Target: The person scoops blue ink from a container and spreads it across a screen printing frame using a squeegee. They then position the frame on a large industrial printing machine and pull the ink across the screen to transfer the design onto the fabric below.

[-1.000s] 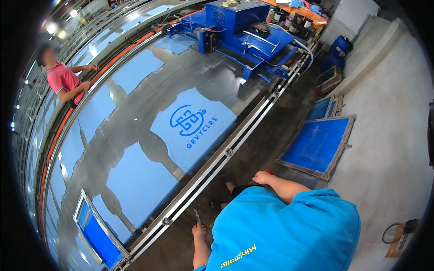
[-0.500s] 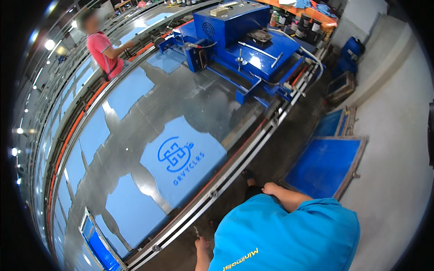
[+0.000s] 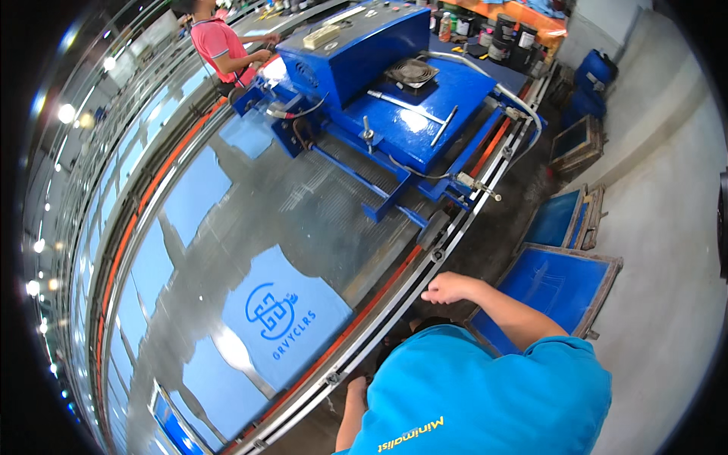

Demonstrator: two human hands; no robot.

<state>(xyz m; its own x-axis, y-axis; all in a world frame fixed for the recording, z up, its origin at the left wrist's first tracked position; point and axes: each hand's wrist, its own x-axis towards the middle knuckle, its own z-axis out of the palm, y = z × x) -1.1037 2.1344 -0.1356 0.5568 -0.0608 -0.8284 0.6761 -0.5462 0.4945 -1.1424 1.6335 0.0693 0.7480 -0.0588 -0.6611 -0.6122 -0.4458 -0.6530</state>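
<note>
My right hand is loosely closed, out past the front of my body and close to the table's metal side rail; nothing shows in it. Low beside my blue shirt, my left hand hangs partly covered, its fingers hard to make out. A thin pale strip shows near it; I cannot tell whether the hand holds it. On the long grey table to my left lies a light blue shirt panel with a dark blue print. A plain light blue panel lies on the nearer side of it.
A blue machine spans the table ahead, a T-shaped metal bar on top. Framed blue screens lean by the wall at right; another screen frame stands on the table. Across the table is a person in pink. Jars crowd the back.
The blue machine now appears nearer, and the printed panel sits lower in view. My right hand has come forward from beside my body toward the rail. My left hand is more covered.
</note>
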